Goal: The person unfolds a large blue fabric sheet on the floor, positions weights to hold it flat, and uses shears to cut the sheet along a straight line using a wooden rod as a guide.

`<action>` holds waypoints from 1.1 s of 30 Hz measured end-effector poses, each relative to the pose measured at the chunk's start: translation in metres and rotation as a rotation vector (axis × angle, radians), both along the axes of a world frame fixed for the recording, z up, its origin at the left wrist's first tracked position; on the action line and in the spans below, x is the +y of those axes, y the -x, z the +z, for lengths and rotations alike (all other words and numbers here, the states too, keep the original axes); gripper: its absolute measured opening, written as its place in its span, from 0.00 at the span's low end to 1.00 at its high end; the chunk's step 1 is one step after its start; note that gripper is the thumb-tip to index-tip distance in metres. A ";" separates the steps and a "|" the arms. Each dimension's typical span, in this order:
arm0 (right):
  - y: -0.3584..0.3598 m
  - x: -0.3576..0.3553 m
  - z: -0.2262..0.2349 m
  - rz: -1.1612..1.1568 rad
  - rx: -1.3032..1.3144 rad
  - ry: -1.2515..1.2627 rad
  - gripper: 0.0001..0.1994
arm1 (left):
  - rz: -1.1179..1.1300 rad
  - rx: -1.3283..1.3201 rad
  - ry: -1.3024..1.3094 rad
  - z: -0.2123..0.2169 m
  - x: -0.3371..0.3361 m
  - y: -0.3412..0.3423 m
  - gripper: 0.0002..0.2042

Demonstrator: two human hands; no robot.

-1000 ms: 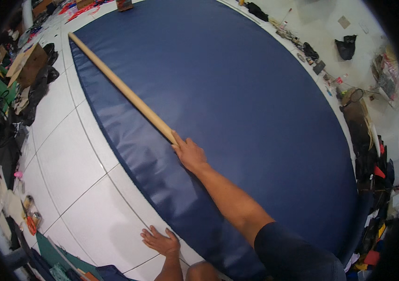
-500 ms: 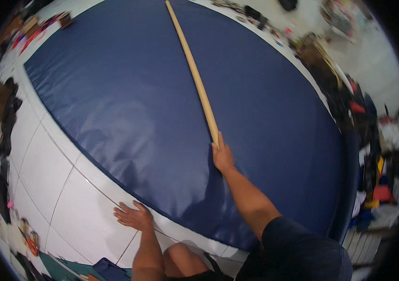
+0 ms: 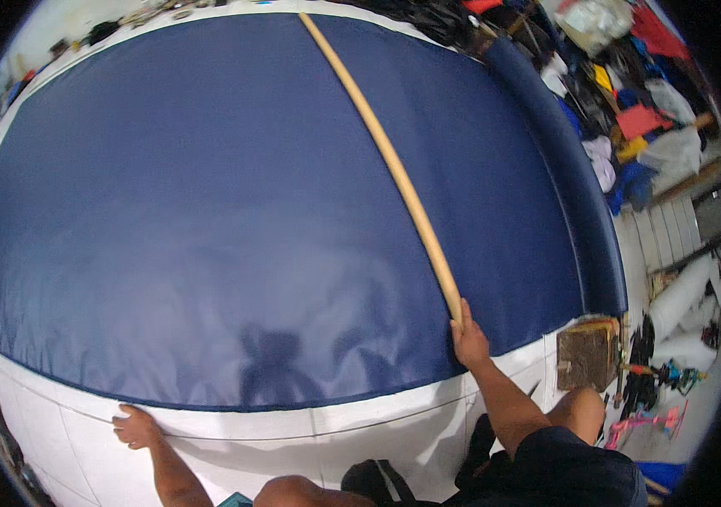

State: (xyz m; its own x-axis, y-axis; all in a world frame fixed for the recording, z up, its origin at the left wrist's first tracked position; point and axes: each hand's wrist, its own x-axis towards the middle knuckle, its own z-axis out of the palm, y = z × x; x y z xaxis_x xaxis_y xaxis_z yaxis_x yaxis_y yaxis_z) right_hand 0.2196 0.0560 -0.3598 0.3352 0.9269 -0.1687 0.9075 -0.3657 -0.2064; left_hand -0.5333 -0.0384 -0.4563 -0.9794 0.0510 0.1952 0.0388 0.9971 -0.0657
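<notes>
A large dark blue vinyl-like sheet (image 3: 234,169) lies spread over the white floor, slightly wrinkled along its near edge. Across it runs a long tan pole (image 3: 400,173), from the far edge towards me. My right hand (image 3: 470,340) is closed around the pole's near end, above the right part of the sheet. My left hand (image 3: 135,427) holds nothing; its fingers are apart, low over the white tiles just outside the sheet's near left edge. Whether it touches the floor I cannot tell.
The sheet's right side ends in a thick roll (image 3: 568,186). By its near end sits a brown box-like block (image 3: 587,355). A heap of bags and cloth (image 3: 631,118) crowds the far right. Small items line the far edge. My bent knees are at the bottom.
My view has turned to the right, bringing the rolled side and brown block into sight. The left hand is now further left along the near edge; the right hand still grips the pole.
</notes>
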 end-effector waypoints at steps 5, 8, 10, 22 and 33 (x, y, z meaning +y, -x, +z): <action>-0.141 -0.048 -0.004 -0.059 0.054 -0.035 0.32 | -0.030 -0.119 -0.015 0.010 -0.004 0.004 0.35; -0.188 -0.043 0.001 -0.172 0.037 0.026 0.31 | -0.093 -0.148 -0.264 0.005 0.001 -0.039 0.35; -0.174 -0.019 -0.006 -0.157 0.074 0.015 0.30 | -0.159 -0.223 -0.374 0.000 -0.012 -0.061 0.35; -0.042 -0.027 0.013 0.262 0.304 -0.172 0.32 | -0.334 -0.998 -1.157 0.017 0.002 -0.233 0.31; 0.073 -0.138 -0.007 1.086 0.279 0.151 0.26 | -0.752 -0.018 -0.933 0.081 -0.057 -0.206 0.21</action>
State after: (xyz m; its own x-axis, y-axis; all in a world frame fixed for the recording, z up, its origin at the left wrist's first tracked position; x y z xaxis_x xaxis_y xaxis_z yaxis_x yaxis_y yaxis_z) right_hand 0.1471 -0.0821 -0.3664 -0.7018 0.6684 -0.2463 0.6892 0.5497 -0.4721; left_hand -0.3274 -0.0957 -0.3756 -0.7680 0.4576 0.4480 0.6258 0.3876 0.6769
